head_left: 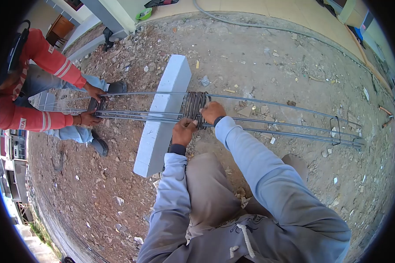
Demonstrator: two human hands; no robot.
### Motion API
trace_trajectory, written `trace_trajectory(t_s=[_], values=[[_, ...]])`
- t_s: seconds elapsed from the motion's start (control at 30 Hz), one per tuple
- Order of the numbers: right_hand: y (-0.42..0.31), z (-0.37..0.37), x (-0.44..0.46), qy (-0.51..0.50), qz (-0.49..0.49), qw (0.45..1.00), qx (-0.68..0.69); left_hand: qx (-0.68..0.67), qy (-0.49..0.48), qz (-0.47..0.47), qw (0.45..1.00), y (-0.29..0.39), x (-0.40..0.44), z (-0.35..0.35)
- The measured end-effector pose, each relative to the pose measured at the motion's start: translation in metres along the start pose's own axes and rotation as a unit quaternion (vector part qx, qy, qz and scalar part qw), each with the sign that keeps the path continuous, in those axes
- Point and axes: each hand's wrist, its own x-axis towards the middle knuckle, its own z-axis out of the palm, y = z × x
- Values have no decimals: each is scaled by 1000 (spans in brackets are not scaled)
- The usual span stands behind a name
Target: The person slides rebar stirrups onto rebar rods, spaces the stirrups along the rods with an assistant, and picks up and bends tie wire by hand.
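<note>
A tight bundle of dark steel stirrups point(194, 104) hangs around several long rebar rods point(267, 121) in front of me. My left hand point(184, 131) is closed at the bundle's near lower edge, thumb and fingers pinched on the stirrups. At its right side, my right hand point(212, 112) has its fingers curled on the end stirrup, close to the upper rods. Both fingertips are partly hidden against the metal. Just left of the bundle, a long pale block point(164, 111) lies under the rods and props them up. One separate stirrup point(335, 130) sits around the rods near their right end.
At the left, a co-worker in red sleeves point(57, 65) crouches, both hands on another stirrup bundle point(96, 105) on the rods. Rubble-strewn dirt point(250, 57) surrounds us. A hose point(250, 25) runs along the tiled edge, near a green bowl point(144, 14).
</note>
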Motion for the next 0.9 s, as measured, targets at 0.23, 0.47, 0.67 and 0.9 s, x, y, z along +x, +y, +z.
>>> trace_trajectory(t_s=[0.23,0.47,0.67,0.9], values=[[12,-3,-6,81,71,994,11,34,-7,10,999,0,2,-1],[27,-35,-22,53,161,950,261,-4,-27,-20,999,5,4,-7],[11,-1,-28,154,-31,988,-4,8,-39,-20,999,10,2,-9],[26,-10,-28,129,129,982,-45,27,-30,-11,999,4,3,-8]])
